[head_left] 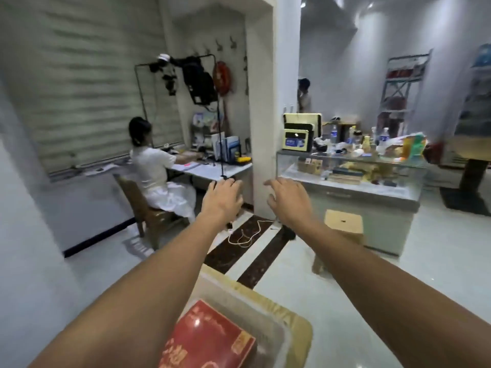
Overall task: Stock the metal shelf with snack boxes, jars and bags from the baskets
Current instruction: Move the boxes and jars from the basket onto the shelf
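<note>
Both my arms reach forward over the floor. My left hand (221,199) and my right hand (288,199) hang in the air side by side, fingers loosely spread, holding nothing. Below them, at the bottom of the view, a pale translucent basket (276,314) holds a red snack box (210,338) with gold print. A metal shelf (400,94) with red items on it stands far off at the back right, blurred.
A person in white sits at a desk (212,168) on the left. A white pillar (265,115) rises straight ahead. To the right are a glass counter (353,181) with bottles and packs, and a small stool (342,224). A white cable (247,235) lies on the floor.
</note>
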